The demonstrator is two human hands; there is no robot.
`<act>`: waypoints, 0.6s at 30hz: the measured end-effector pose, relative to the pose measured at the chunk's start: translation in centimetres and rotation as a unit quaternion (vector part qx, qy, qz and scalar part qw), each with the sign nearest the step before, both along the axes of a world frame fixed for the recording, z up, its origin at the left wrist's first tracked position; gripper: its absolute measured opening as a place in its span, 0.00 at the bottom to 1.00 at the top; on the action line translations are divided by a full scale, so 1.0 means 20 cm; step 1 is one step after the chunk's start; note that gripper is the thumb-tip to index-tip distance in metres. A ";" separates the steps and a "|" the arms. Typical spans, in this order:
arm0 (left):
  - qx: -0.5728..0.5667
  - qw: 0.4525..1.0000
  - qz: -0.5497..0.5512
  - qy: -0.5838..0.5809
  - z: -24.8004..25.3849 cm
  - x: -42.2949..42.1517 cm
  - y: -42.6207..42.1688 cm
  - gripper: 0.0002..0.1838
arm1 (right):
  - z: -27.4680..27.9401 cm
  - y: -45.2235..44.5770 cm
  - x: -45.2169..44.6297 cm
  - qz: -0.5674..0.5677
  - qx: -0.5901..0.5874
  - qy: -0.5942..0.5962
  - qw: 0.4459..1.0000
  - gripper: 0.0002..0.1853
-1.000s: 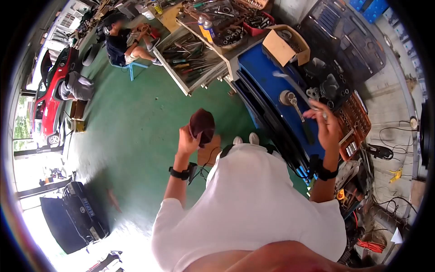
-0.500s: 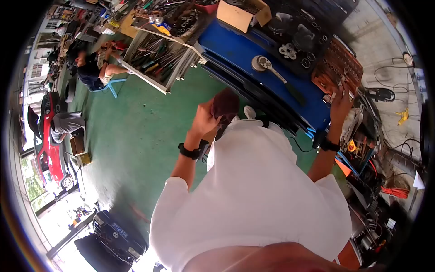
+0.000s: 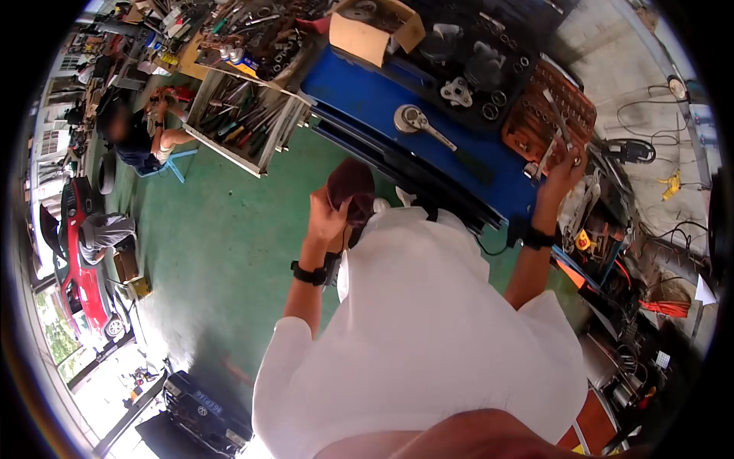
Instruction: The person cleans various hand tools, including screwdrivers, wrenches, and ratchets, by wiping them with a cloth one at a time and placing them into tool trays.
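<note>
My left hand (image 3: 327, 217) is closed around a dark red cloth (image 3: 351, 187) in front of my body, above the green floor. To the right, my right hand (image 3: 564, 173) has its fingers closed at the lower end of a long metal wrench (image 3: 557, 115), which lies over the orange-brown socket tray (image 3: 522, 118). A second shiny metal piece (image 3: 545, 159) is beside the fingers; whether they touch it is unclear. Left of the tray, a ratchet with a round head (image 3: 411, 118) rests on the blue cabinet top (image 3: 344, 83).
An open drawer of hand tools (image 3: 258, 162) juts out beyond the cabinet. A cardboard box (image 3: 359, 42) sits at the cabinet's far end. Cables hang on the right wall. At the left are a seated person (image 3: 131, 138), a bending person (image 3: 107, 229) and a red car (image 3: 86, 283).
My right hand has moved from above the blue cabinet to the socket tray, bringing the wrench with it. My left hand still holds the cloth. The view has shifted.
</note>
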State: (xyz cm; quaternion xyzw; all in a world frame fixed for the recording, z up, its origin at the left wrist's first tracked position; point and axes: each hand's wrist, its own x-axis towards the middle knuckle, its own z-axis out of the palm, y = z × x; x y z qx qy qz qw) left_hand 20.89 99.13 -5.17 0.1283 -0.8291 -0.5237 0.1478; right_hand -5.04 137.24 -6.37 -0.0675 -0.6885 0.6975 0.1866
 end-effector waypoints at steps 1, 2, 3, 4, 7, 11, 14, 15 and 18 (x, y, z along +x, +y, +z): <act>0.005 1.000 0.000 -0.026 0.00 0.00 0.01 0.15 | -0.01 0.00 0.00 -0.002 0.004 -0.008 1.000 0.15; 0.006 0.999 0.001 -0.046 0.01 -0.02 0.02 0.15 | -0.02 -0.04 -0.02 -0.012 -0.090 -0.033 0.995 0.14; 0.007 0.999 0.001 -0.049 0.03 -0.03 0.04 0.15 | -0.02 -0.07 -0.02 -0.022 -0.182 -0.058 0.981 0.13; -0.037 0.998 0.001 -0.046 0.06 -0.04 0.06 0.16 | -0.02 -0.10 -0.01 -0.023 -0.182 -0.060 0.981 0.13; -0.048 0.998 -0.002 -0.047 0.03 -0.08 0.07 0.17 | -0.06 -0.16 0.01 -0.045 -0.204 -0.063 0.976 0.11; -0.003 0.997 0.001 -0.077 0.05 -0.11 0.10 0.19 | -0.15 -0.19 0.04 -0.021 -0.292 -0.056 0.955 0.12; -0.019 0.998 0.006 -0.066 0.05 -0.13 0.08 0.23 | -0.16 -0.21 0.11 0.029 -0.347 -0.112 0.931 0.19; -0.019 0.997 0.026 -0.066 0.02 -0.13 0.06 0.23 | -0.18 -0.22 0.13 0.047 -0.347 -0.118 0.929 0.19; 0.009 0.995 0.092 -0.024 -0.06 -0.16 -0.01 0.26 | -0.26 -0.23 0.16 0.083 -0.275 -0.203 0.936 0.25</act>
